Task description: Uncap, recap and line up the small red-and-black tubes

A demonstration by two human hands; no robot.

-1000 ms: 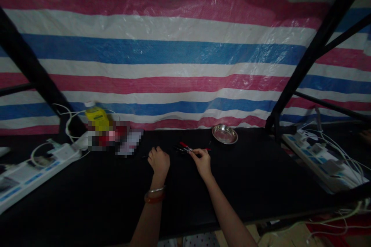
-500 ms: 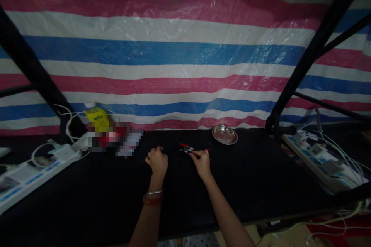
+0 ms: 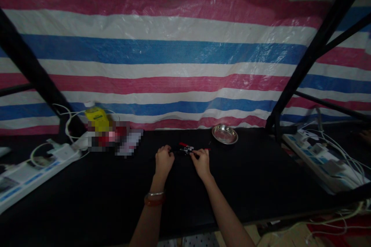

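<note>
Several slim red and black pens (image 3: pixel 185 147) lie on the black table, between my two hands. My right hand (image 3: pixel 201 161) has thumb and fingers pinched at the right end of a dark pen, and a red tip shows just behind the fingers. My left hand (image 3: pixel 164 160), with a silver and a reddish bangle on its wrist, is just left of the pens. Its fingers are curled together near the dark left ends; what they hold is too dark to make out. A round metal dish (image 3: pixel 225 134) stands behind and right of my right hand.
A yellow bottle (image 3: pixel 97 117) and blurred-out items (image 3: pixel 129 142) are at the back left. White power strips with cables lie at the left (image 3: pixel 34 175) and right (image 3: pixel 321 160). Black frame bars rise on both sides before a striped sheet (image 3: pixel 174 52).
My left hand has moved right, closer to the pens. My right hand stays almost in place, still pinching at the pens.
</note>
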